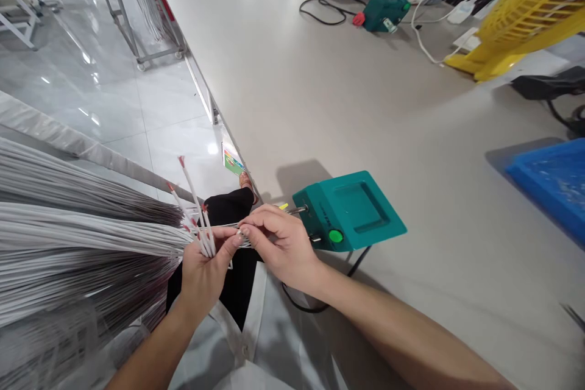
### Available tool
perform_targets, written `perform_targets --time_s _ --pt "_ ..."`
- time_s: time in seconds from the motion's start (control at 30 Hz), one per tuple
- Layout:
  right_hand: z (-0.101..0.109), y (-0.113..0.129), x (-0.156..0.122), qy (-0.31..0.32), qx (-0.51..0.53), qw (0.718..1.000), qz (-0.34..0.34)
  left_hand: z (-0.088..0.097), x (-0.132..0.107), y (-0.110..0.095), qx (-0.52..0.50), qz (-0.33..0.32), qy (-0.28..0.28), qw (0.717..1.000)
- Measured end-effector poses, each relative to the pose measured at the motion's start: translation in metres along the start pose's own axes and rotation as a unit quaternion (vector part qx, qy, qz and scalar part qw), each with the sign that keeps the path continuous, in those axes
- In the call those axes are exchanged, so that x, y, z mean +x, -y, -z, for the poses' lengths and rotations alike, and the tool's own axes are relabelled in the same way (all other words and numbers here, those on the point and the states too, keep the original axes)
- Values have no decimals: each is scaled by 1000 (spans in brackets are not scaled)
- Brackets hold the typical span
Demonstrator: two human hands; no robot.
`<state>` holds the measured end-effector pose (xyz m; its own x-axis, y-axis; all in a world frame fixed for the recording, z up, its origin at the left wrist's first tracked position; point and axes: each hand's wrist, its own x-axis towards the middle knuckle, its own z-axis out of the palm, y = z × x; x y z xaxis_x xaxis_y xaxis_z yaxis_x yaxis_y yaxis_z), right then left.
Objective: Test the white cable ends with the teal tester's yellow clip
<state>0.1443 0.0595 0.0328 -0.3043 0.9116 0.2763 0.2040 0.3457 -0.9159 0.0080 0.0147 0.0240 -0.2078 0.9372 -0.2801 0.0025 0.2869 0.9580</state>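
White wires (pixel 209 231) with red tips stick up from my left hand (pixel 203 274), closed on them by the left edge of the table (pixel 274 85), while my right hand (pixel 286 244) helps pinch a tiny thing (pixel 240 232) I should hold steady.

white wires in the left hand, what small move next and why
Probably part the fingertips of the right hand slightly to check the small pale piece there: fingertips of both hands meet at it and mostly cover it, while red-tipped white wires stand in the left hand.
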Motion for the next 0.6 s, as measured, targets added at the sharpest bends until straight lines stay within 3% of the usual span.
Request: perform_targets --time_s 0.2,0.43,0.6 --pt "16 2 7 -15 -3 1000 -1 7 -1 -1 20 8 15 1000" --pt "28 3 12 122 -83 981 122 11 -2 -4 42 4 75 996" --pt "30 2 11 184 -164 959 138 14 -1 -7 107 -50 110 987"
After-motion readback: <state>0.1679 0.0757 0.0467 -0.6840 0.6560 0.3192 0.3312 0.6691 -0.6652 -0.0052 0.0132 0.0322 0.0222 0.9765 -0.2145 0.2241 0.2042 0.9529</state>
